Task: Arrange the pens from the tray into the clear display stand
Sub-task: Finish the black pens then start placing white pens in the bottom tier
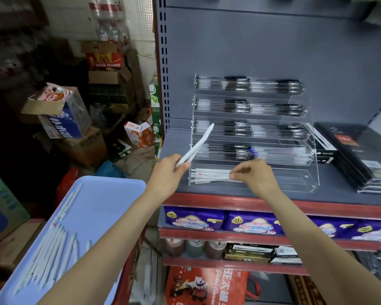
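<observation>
A clear tiered display stand (295, 119) sits on the grey shelf, its upper tiers filled with black-grip pens. Several white pens (209, 175) lie in its lowest front tier. My right hand (254, 175) pinches the right ends of those white pens at the tier's front. My left hand (171, 172) grips white pens (199, 144) that point up and right, just left of the stand. A light blue tray (101, 208) at lower left holds several more white pens (53, 245).
The grey shelf (262, 194) has a red front edge. Black boxed goods (361, 155) are stacked right of the stand. Purple packets and bottles fill the shelves below. Cardboard boxes (64, 119) pile up on the floor to the left.
</observation>
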